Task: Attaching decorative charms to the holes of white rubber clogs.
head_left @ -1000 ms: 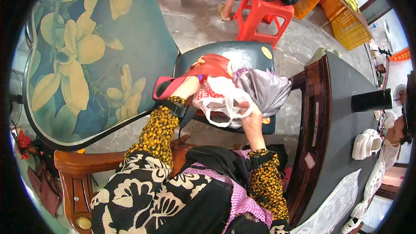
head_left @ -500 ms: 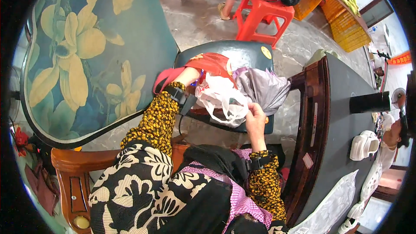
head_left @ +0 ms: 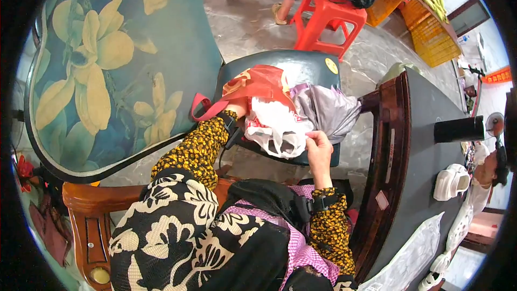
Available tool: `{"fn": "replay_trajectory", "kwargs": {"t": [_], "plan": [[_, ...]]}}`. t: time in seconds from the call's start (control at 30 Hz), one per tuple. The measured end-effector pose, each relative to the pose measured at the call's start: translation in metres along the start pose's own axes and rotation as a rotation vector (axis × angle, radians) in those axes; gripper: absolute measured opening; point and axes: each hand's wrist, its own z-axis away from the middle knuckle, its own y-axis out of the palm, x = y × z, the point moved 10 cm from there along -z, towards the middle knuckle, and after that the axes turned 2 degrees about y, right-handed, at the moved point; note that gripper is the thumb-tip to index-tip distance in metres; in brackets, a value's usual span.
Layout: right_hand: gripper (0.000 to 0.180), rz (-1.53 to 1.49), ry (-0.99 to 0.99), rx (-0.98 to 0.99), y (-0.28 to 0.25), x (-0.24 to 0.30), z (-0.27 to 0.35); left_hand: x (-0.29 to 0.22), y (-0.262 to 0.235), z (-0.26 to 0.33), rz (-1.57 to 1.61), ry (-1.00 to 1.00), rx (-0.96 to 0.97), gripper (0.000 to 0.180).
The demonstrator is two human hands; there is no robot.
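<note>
A white plastic bag (head_left: 272,121) with red print lies on a dark green padded chair seat (head_left: 242,67). My right hand (head_left: 320,150) pinches the edge of one bag handle between thumb and fingers. Against the bag's left side is my left hand (head_left: 237,109), its fingers hidden under the white bag and a red cloth bag (head_left: 264,83). The red bag lies behind the white one, its strap (head_left: 203,109) looping out to the left past my wrist. A silvery grey folded cloth (head_left: 326,109) rests to the right of both bags.
A large flower-printed padded panel (head_left: 124,75) stands at left. To the right is a dark table (head_left: 420,172) holding a black cylinder (head_left: 459,128), white shoes (head_left: 453,182) and a clear plastic sheet (head_left: 412,253). A person sits on a red stool (head_left: 328,21) ahead, near yellow crates (head_left: 431,37).
My left hand has shifted a little toward me and to the right, deeper against the white bag. The red bag now lies more spread out. My right hand keeps its pinch, slightly lower.
</note>
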Motion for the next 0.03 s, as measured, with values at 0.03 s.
{"fn": "replay_trajectory", "kwargs": {"t": [0.03], "plan": [[0.007,0.041,0.006,-0.004,-0.0039,-0.0039,-0.0014,-0.0048,0.0043,-0.0016,-0.015,-0.017,0.033,0.055]]}}
